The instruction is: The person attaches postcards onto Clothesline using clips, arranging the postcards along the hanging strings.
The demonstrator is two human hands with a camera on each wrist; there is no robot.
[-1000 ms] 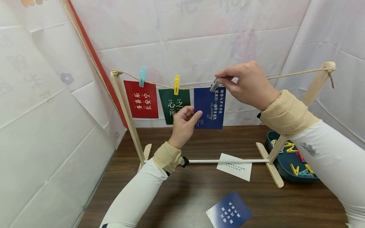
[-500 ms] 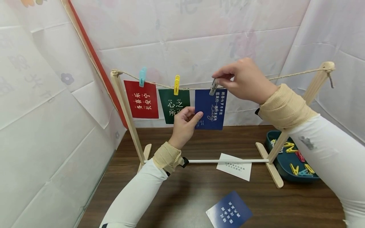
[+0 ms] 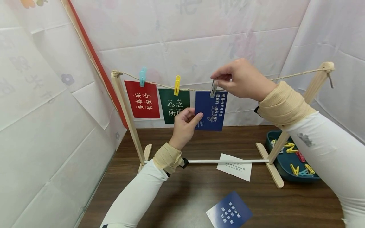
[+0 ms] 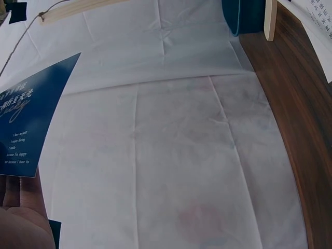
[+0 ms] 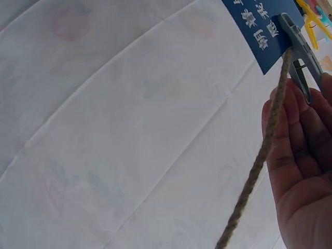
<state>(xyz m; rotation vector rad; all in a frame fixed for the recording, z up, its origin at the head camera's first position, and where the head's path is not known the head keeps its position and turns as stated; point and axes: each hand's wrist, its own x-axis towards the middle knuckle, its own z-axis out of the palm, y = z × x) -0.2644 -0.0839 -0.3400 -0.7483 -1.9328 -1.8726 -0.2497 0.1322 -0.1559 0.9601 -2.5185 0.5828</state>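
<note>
Head view: a thin, rectangular blue card with white lettering (image 3: 209, 122) was held upright just below a twisted tan rope (image 3: 296, 74). At the card's 12 o'clock edge, a grey spring clothespin (image 3: 213, 90) was set over the card where the rope met it; whether it had fully closed could not be told.

The card was pinched at its 8 o'clock edge by the left hand (image 3: 183, 129), the thumb laid on the front and the fingers behind. The clothespin was pinched between thumb and fingers of the right hand (image 3: 242, 79), at 1 o'clock from the card; in the right wrist view, that hand's fingers were seen close together.

At 9 o'clock, a green lettered card (image 3: 166, 101) was hung from the rope by a yellow clothespin (image 3: 177, 85), and beyond it a red lettered card (image 3: 142, 103) by a translucent light-blue clothespin (image 3: 143, 77). The rope was tied between two pale wooden posts (image 3: 129, 122).

On the dark brown wood-grain table (image 3: 182, 202), a white printed card (image 3: 235, 172) was seen at 5 o'clock, a blue-and-white card (image 3: 230, 209) near 6, and a dark teal tray of mixed clothespins (image 3: 282, 167) at 4.
</note>
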